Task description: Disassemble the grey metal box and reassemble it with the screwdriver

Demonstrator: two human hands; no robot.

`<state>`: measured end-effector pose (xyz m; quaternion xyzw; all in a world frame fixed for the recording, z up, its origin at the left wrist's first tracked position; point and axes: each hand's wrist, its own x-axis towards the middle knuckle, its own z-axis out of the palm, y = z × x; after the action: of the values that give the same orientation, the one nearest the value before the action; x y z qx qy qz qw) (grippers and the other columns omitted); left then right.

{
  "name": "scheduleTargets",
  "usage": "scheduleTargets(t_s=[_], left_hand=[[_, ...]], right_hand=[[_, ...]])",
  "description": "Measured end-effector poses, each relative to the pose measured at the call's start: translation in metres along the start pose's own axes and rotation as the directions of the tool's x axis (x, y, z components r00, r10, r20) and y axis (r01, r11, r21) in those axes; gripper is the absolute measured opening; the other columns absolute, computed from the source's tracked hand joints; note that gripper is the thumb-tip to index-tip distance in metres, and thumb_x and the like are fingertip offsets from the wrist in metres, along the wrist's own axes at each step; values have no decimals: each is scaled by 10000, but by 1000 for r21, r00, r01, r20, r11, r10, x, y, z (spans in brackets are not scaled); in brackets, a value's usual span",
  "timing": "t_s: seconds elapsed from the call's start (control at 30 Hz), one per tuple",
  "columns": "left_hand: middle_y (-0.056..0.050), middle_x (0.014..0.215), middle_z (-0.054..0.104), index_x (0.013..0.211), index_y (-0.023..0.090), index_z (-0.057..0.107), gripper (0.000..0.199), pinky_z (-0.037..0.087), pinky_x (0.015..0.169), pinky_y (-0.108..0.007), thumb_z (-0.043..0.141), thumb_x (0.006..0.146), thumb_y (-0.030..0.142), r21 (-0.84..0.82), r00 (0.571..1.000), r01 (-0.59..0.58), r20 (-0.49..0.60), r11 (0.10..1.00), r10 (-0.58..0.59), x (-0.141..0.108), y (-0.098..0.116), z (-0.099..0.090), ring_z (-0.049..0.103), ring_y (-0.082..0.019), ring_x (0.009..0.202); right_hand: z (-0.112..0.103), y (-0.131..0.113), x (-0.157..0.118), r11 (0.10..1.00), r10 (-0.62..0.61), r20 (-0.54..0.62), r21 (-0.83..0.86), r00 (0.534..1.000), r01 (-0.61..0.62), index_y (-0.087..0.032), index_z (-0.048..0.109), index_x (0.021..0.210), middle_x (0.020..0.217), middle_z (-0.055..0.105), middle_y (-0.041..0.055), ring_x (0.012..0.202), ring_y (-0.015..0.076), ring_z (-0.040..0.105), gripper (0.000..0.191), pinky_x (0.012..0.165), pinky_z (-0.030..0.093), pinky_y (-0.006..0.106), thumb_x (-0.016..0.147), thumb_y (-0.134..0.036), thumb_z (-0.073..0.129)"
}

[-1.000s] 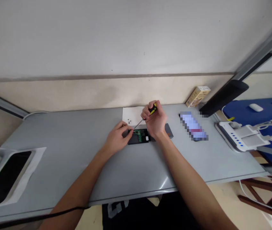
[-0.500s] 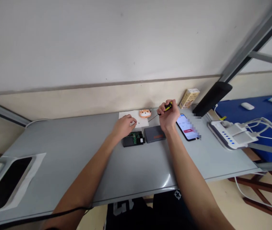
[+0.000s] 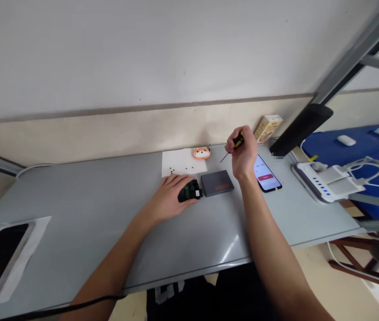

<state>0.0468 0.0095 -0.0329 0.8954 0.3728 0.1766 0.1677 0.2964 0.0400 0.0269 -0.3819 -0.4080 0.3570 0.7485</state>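
My left hand [image 3: 171, 196] is wrapped over a black device with an exposed green circuit board [image 3: 190, 191], gripping it by its sides on the table. In my right hand [image 3: 242, 149] is a screwdriver [image 3: 238, 141] with a black and yellow handle, its thin shaft pointing down and left in the air. Below that tip lies a dark grey box [image 3: 217, 183], apart from both hands. Several tiny dark screws [image 3: 172, 170] rest on a white sheet of paper [image 3: 184, 156] behind my left hand.
An orange animal-faced case [image 3: 201, 153] sits at the paper's right edge. A lit phone [image 3: 266, 176] lies beside my right wrist. Farther right stand a small carton [image 3: 267, 128], a black cylinder [image 3: 301, 130] and a white power strip [image 3: 326, 183] with cables. A dark tablet-like object [image 3: 0, 261] is at far left.
My left hand has moved back from the paper to the circuit-board device and taken hold of it. My right hand has lifted the screwdriver away from the paper, up and to the right.
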Motion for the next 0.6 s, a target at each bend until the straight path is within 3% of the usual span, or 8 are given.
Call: scheduleTargets(t_s=[0.13,0.27,0.37,0.43,0.6], left_hand=[[-55,1412,624,1430,299,534,511,397,1127,-476,684,957,418,3,1000,6,-21,1000,-6,2,0,9,543,-283,1295],[-56,1375,639,1421,311,540,544,407,1135,-474,734,921,402,-47,997,39,-64,998,-42,1,-7,6,558,-289,1280],[-53,1414,620,1452,337,512,605,417,1146,-477,757,904,414,-115,992,80,-88,990,-91,-2,-12,5,543,-293,1317],[-48,1437,605,1471,357,491,645,427,1149,-477,771,893,414,-163,986,104,-111,981,-123,-3,-12,4,531,-292,1341],[-65,1424,608,1453,354,510,625,433,1159,-498,769,889,424,-190,973,74,-203,979,-113,-4,4,-4,557,-293,1329]], right_hand=[[1,-8,-6,940,-29,142,-333,989,75,-236,495,733,679,427,-9,627,141,407,436,607,370,290,992,-586,489],[-6,-18,-10,649,210,311,-753,927,106,-231,609,821,722,566,2,702,162,491,390,670,371,306,1006,-544,468],[-21,-16,-8,395,428,291,-912,856,113,-243,681,950,821,685,23,754,191,573,313,685,386,316,983,-501,505],[-32,-11,-4,272,535,251,-955,806,117,-249,695,1061,933,730,44,819,209,618,264,706,411,316,944,-447,567],[-50,-6,1,147,730,156,-987,665,70,-264,645,1276,1196,724,84,943,234,667,432,760,473,323,891,-458,643]])
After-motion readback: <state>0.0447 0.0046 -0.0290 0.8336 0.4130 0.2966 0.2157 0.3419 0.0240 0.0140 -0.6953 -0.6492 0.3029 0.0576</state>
